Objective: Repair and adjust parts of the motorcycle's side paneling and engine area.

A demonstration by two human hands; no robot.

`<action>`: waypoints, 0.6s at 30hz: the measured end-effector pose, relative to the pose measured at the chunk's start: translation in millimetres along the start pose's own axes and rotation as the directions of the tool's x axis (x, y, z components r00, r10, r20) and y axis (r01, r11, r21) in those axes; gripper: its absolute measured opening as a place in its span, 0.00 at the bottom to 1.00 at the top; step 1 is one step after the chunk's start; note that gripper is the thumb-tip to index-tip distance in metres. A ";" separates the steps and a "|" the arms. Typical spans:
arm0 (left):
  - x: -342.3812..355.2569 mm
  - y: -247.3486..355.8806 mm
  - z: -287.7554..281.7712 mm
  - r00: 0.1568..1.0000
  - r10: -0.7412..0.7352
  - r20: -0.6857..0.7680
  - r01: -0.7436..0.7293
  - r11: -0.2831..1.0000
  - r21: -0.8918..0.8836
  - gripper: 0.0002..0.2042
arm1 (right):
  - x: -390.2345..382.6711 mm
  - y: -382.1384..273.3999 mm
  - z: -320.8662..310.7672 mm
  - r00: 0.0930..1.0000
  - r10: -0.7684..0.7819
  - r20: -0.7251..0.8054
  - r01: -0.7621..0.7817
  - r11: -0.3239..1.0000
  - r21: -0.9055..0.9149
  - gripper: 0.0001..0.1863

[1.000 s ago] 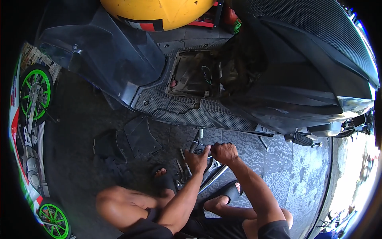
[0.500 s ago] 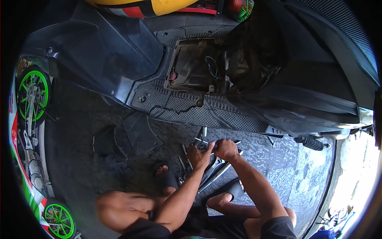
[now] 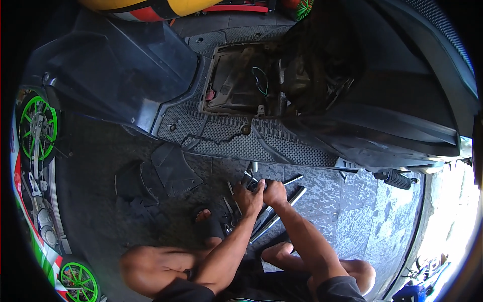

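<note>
Two hands work closer together now: the right hand (image 3: pixel 274 194) has drawn in beside the left hand (image 3: pixel 249 199), fingers curled on both. I cannot tell what either grip holds, or how tightly; the knuckles hide it. The pairing suggests one small job shared between them. Below, a silver bar (image 3: pixel 298 196) lies on the floor (image 3: pixel 352 216), near the scooter (image 3: pixel 241 143). Against the earlier frame, more bar shows, and the yellow shape (image 3: pixel 193 6) sits farther up and left.

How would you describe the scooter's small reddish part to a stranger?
Find the dark scooter across the upper picture, then the open compartment in its footboard. The reddish part sits at the compartment's left edge, its colour unlike the dark surroundings.
</note>
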State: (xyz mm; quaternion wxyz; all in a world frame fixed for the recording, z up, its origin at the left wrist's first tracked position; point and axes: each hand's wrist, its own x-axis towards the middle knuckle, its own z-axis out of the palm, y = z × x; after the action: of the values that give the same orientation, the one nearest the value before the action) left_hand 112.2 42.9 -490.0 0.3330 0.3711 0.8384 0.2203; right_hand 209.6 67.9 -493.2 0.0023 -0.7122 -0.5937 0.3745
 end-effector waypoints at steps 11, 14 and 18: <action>0.3 -17.8 11.0 0.995 0.092 0.043 -0.096 0.992 0.080 0.40 | -8.0 -0.8 43.1 0.971 0.239 -0.024 -0.226 0.942 0.247 0.23; -0.7 -22.8 14.7 0.990 0.117 0.078 -0.113 0.992 -0.056 0.36 | -10.9 0.6 57.5 0.960 0.277 -0.037 -0.254 0.920 0.299 0.26; 0.6 -26.2 11.4 0.983 0.170 0.076 -0.168 0.985 -0.039 0.35 | -19.6 3.4 58.1 0.967 0.256 0.000 -0.237 0.896 0.375 0.25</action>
State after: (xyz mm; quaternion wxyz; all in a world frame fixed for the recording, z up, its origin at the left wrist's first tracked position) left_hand 107.6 28.3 -514.2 0.3517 0.4439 0.7865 0.2464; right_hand 181.1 24.7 -526.2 0.1045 -0.7774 -0.4167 0.4595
